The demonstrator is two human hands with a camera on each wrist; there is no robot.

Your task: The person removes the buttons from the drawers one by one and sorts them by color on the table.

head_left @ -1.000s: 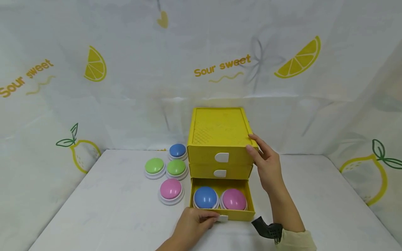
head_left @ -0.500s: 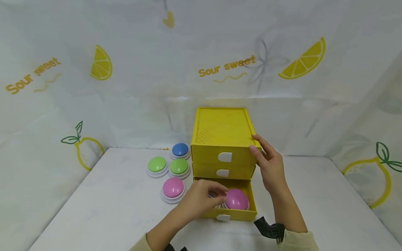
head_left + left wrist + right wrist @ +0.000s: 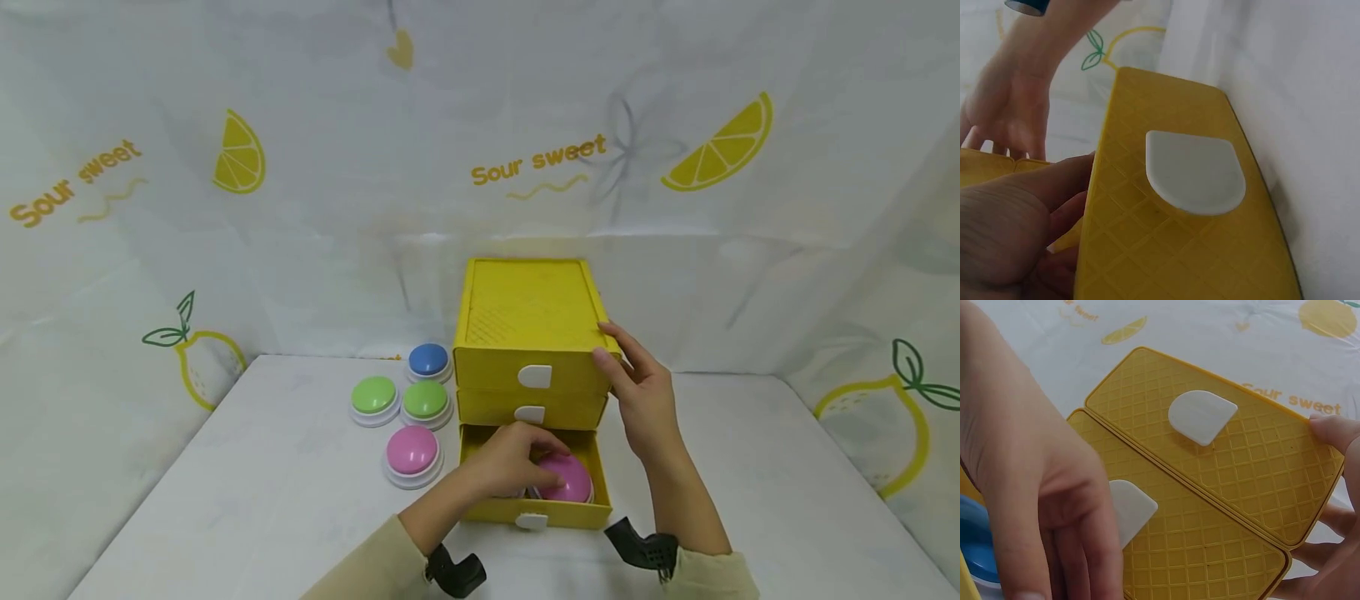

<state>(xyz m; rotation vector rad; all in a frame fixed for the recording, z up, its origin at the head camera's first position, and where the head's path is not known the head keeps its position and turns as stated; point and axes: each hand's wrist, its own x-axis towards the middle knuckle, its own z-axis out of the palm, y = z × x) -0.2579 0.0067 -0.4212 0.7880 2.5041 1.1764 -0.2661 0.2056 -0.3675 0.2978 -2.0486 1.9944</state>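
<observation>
A yellow drawer cabinet (image 3: 536, 304) stands on the table with its bottom drawer (image 3: 570, 518) pulled out. My left hand (image 3: 510, 458) reaches into that drawer, thumb and fingers around the dome of a pink push button (image 3: 573, 479). It covers a blue push button (image 3: 975, 537), partly visible in the right wrist view. My right hand (image 3: 645, 396) holds the cabinet's upper right front corner, thumb on the front and fingers along the side. In the left wrist view the drawer's white tab (image 3: 1196, 172) faces the camera, and the left hand's fingertips are hidden behind the drawer front.
Left of the cabinet sit another pink button (image 3: 412, 452), two green buttons (image 3: 373, 395) and a blue button (image 3: 428, 360), all on white bases. The upper two drawers are closed. A lemon-print sheet (image 3: 337, 208) hangs behind the white table (image 3: 247, 483).
My left hand has let go of the bottom drawer's tab, risen over the drawer front and moved right across the blue button onto the pink one. The right hand keeps its place.
</observation>
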